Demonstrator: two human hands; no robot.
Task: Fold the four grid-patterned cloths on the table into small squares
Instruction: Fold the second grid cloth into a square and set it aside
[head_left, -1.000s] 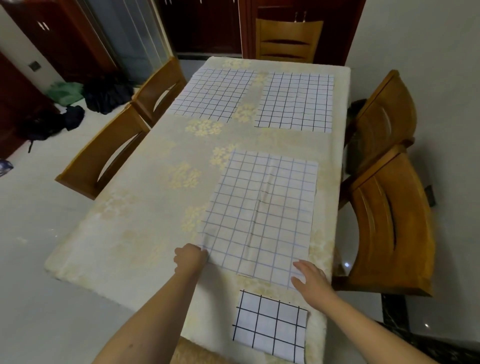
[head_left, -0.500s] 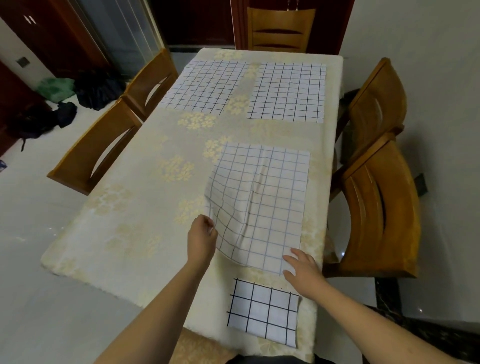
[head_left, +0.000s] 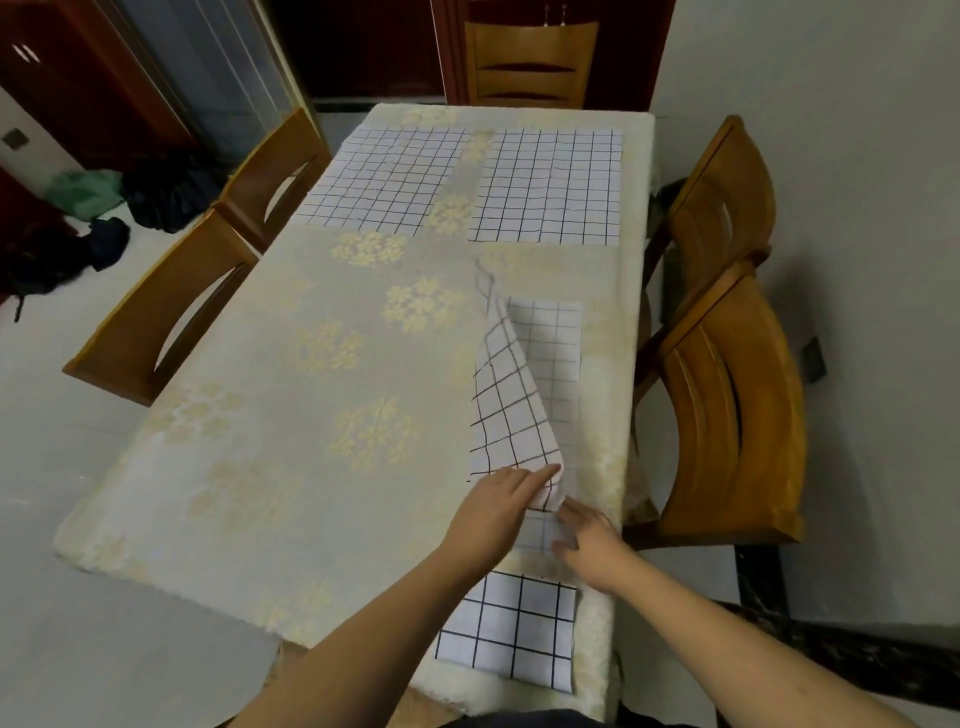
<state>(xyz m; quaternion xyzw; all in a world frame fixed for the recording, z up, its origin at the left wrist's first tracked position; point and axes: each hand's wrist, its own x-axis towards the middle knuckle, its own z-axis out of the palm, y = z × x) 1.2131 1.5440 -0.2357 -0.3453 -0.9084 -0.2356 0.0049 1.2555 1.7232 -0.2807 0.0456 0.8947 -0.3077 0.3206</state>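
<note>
Left hand (head_left: 498, 499) pinched corner of white grid-patterned cloth (head_left: 524, 395), flap halfway over near table's (head_left: 260, 415) right edge. Right hand (head_left: 587, 540) lay flat, fingers straight, pinning near edge. Best bet: match corners before creasing.

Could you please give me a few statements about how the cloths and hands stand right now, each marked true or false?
1. The left hand grips a corner of the middle cloth and carries it across toward the right. True.
2. Both far cloths are already folded small. False: the far left cloth and far right cloth lie spread flat.
3. A small folded cloth lies at the near table edge. True.
4. The right hand is lifted clear of the table. False: it rests on the middle cloth's near right part.
</note>
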